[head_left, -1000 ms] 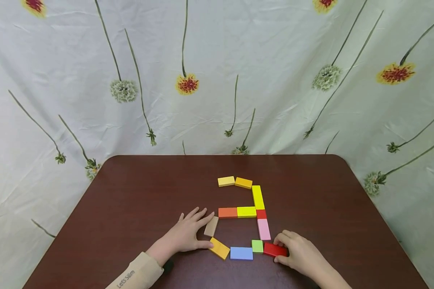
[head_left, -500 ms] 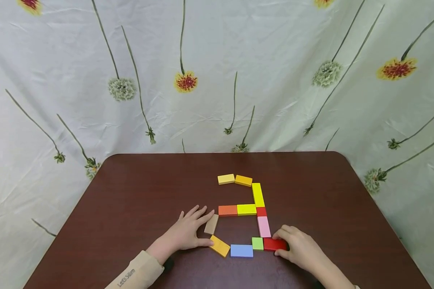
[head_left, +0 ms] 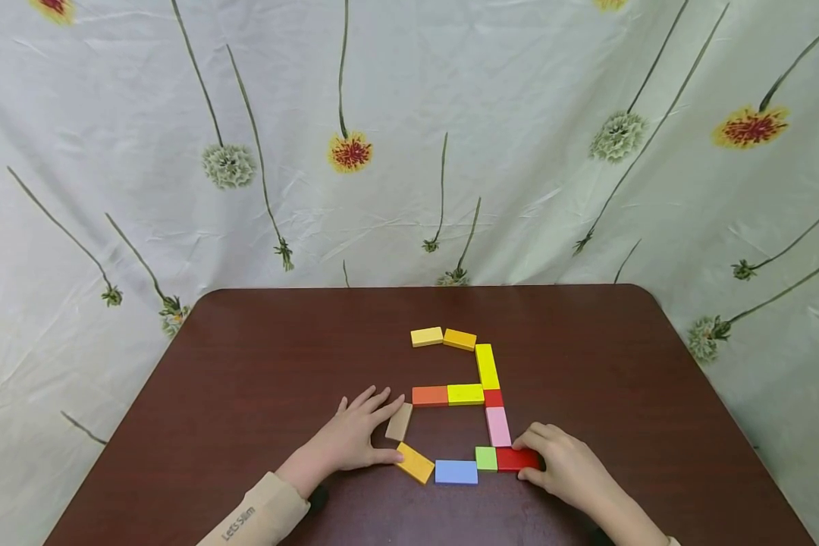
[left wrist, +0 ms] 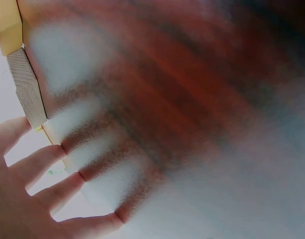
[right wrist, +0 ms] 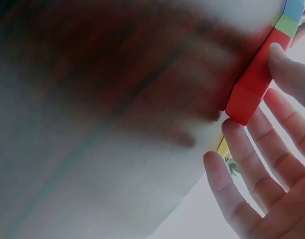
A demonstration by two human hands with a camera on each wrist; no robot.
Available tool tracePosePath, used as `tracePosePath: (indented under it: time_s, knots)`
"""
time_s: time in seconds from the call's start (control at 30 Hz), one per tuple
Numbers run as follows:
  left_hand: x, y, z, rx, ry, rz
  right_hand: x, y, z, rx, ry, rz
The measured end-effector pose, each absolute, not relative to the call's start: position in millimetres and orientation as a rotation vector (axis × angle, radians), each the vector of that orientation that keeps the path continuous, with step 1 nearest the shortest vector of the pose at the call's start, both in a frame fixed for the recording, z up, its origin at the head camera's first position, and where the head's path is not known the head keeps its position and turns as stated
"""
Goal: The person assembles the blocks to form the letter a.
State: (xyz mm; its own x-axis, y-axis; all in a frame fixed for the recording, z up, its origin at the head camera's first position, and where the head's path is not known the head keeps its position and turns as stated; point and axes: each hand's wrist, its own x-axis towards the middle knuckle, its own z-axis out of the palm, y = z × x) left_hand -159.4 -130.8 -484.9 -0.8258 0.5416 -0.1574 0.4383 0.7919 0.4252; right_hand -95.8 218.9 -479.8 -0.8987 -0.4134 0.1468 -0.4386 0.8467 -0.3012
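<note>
My right hand (head_left: pixel 563 464) pinches a red rectangular block (head_left: pixel 515 459) between thumb and fingers at the lower right of the block figure. That red block (right wrist: pixel 249 82) lies flat, its left end against a small green block (head_left: pixel 486 459). A blue block (head_left: pixel 456 472) lies left of the green one, and a pink block (head_left: pixel 497 426) stands just above the red. My left hand (head_left: pixel 350 438) rests with fingers spread. Its thumb touches an orange-yellow block (head_left: pixel 415 462), and its index finger touches the top of a plain wooden block (head_left: pixel 399 422).
An orange block (head_left: pixel 430 396) and a yellow block (head_left: pixel 465 394) form a middle row. Above are a tall yellow block (head_left: pixel 487 367), an amber block (head_left: pixel 460 339) and a pale yellow block (head_left: pixel 426 337). All lie on a dark brown table (head_left: pixel 280 341) before a floral curtain (head_left: pixel 519 152).
My right hand has shifted the red block slightly and turned it straight, so it now lines up with the green block. The left hand stays in place; the head view tilts slightly.
</note>
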Motion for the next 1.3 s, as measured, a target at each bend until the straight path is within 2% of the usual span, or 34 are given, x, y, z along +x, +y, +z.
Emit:
tracePosePath:
  time_s: [0.4, 0.8, 1.3]
  knots:
    - [-159.0, -131.9, -484.4, 0.759, 2.710, 0.541, -115.3, 216.3, -459.6, 0.476, -3.007, 0.553]
    - [-157.7, -130.8, -480.8, 0.760, 2.695, 0.549, -173.3, 213.8, -446.9, 0.414, -2.977, 0.669]
    - [-154.8, -132.1, -478.1, 0.762, 2.692, 0.553, -244.5, 168.9, -439.1, 0.473, -3.047, 0.709]
